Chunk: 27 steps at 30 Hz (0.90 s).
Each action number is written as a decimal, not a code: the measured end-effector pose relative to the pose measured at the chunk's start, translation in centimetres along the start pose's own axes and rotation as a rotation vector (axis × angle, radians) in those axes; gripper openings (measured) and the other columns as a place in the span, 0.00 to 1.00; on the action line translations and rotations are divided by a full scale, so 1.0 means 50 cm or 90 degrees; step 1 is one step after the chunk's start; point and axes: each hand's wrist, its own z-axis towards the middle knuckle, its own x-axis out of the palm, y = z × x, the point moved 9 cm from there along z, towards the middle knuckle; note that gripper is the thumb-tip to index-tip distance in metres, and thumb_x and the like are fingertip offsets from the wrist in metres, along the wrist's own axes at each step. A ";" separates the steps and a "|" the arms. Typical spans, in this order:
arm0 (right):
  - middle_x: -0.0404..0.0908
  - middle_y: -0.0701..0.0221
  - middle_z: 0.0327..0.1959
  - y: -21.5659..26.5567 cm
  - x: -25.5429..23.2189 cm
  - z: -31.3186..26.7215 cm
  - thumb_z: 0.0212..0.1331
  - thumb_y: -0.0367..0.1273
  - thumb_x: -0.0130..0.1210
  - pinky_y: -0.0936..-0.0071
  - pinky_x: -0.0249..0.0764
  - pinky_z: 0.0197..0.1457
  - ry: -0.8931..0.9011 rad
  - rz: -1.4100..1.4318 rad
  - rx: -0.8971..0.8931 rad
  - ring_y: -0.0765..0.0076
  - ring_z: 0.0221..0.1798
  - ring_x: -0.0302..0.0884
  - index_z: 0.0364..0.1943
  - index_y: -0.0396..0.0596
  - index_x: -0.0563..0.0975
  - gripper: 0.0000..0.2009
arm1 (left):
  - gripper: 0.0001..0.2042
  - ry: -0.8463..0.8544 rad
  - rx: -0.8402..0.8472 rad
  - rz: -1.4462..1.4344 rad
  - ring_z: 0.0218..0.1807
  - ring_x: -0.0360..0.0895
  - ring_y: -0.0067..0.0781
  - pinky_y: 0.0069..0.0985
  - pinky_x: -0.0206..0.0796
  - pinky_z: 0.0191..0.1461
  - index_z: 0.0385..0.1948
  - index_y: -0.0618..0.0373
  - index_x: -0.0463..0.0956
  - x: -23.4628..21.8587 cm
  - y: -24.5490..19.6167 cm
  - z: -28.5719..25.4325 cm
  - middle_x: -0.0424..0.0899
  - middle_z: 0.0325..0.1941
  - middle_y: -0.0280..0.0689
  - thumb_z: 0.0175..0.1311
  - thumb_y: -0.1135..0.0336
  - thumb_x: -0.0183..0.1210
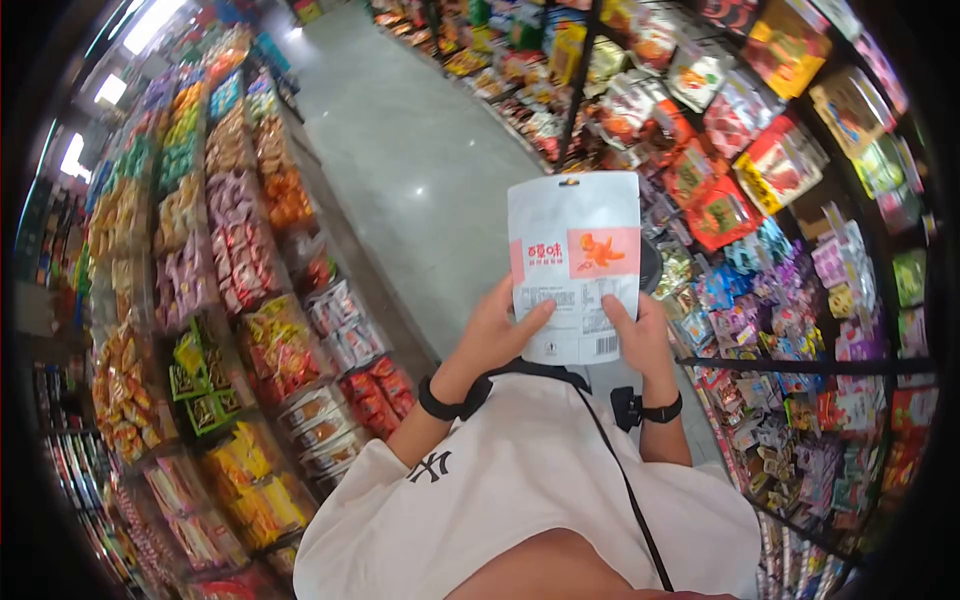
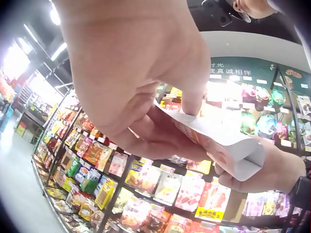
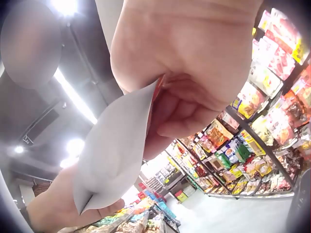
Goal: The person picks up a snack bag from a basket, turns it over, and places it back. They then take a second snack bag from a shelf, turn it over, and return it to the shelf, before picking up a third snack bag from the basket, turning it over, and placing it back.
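Observation:
A white and pink snack pouch [image 1: 575,255] is held upright in front of the body, its printed panel facing the head camera. My left hand [image 1: 503,328] grips its lower left edge, thumb on the face and fingers behind. At the lower right edge my right hand [image 1: 643,335] pinches it the same way. The left wrist view shows the left hand [image 2: 141,77] with fingers curled under the pouch [image 2: 228,138]. In the right wrist view, the right hand [image 3: 180,73] holds one edge of the pouch [image 3: 114,145].
Bins of wrapped snacks [image 1: 240,250] line the left side. Racks of hanging packets [image 1: 740,180] stand on the right, with a dark shelf rail [image 1: 820,367] near the right arm. A grey floor aisle [image 1: 400,150] runs between them.

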 end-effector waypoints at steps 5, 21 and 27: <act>0.91 0.68 0.41 -0.025 0.130 0.089 0.73 0.35 0.62 0.74 0.79 0.46 0.043 -0.009 0.018 0.80 0.42 0.83 0.48 0.33 0.84 0.14 | 0.22 -0.060 -0.007 -0.029 0.59 0.82 0.28 0.29 0.75 0.63 0.66 0.65 0.70 -0.145 0.012 -0.001 0.85 0.59 0.40 0.74 0.69 0.63; 0.91 0.67 0.40 -0.008 0.154 0.443 0.71 0.34 0.63 0.75 0.80 0.46 0.053 0.011 0.020 0.79 0.41 0.85 0.48 0.34 0.85 0.14 | 0.23 -0.073 0.013 0.044 0.52 0.86 0.32 0.32 0.78 0.56 0.65 0.62 0.72 -0.297 -0.002 0.331 0.89 0.53 0.44 0.71 0.65 0.65; 0.90 0.65 0.42 -0.015 0.100 0.589 0.71 0.33 0.63 0.74 0.79 0.49 0.003 0.003 0.008 0.77 0.43 0.85 0.51 0.34 0.82 0.14 | 0.24 -0.049 0.006 0.047 0.51 0.87 0.31 0.30 0.79 0.54 0.65 0.63 0.72 -0.300 -0.022 0.506 0.89 0.53 0.43 0.71 0.65 0.66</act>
